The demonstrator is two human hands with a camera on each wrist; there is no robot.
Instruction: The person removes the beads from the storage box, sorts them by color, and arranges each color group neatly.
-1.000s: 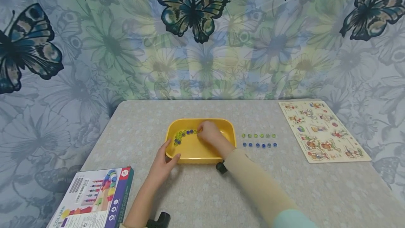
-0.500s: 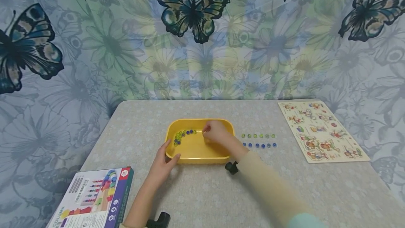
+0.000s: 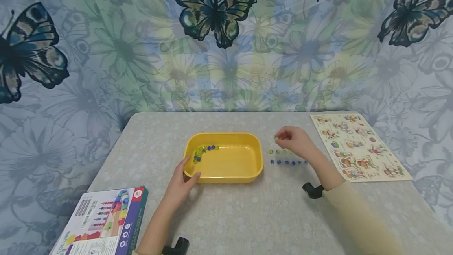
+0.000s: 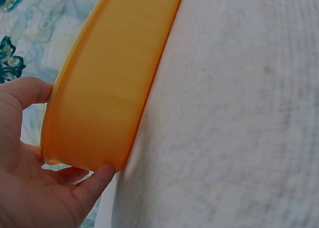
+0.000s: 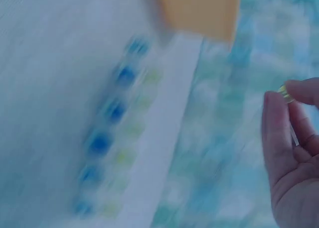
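Note:
At its near left corner, my left hand grips a yellow plastic tray; in the left wrist view thumb and fingers span the tray's rim and outer wall. A curved line of small yellow-green and blue glass beads lies in the tray's left part. My right hand is up beyond the tray's right side, pinching one yellow-green bead between thumb and fingertips. Below it on the table run a row of green beads, partly hidden by the hand, and a row of blue beads.
A flat wooden puzzle board with printed figures lies at the right of the table. A toy box sits at the front left. Behind the table hangs a butterfly-patterned cloth.
My right hand has left the inside of the tray and moved right, over the bead rows, with the yellow-green bead in its fingers. My left hand stays on the tray.

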